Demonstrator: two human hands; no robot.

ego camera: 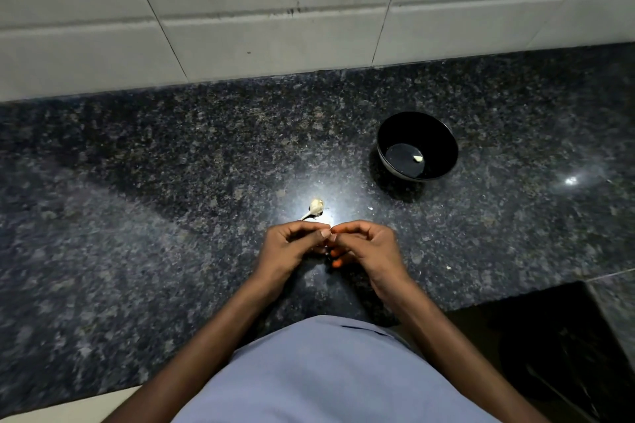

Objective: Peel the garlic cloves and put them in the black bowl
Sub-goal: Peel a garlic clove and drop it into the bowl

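My left hand [292, 245] and my right hand [364, 244] meet fingertip to fingertip just above the dark granite counter [171, 182], fingers curled and pinching a small garlic clove that is almost wholly hidden between them. Just beyond the hands lies the rest of the garlic bulb [315, 207] with its pale stem, in a bright patch of reflected light. The black bowl [443, 134] stands to the far right of the hands, with one peeled clove [418, 158] on its bottom.
A white tiled wall [275, 10] runs along the back of the counter. Small flecks of garlic skin [370, 208] lie on the counter near the hands. At the lower right the counter ends at a dark recess [549, 336].
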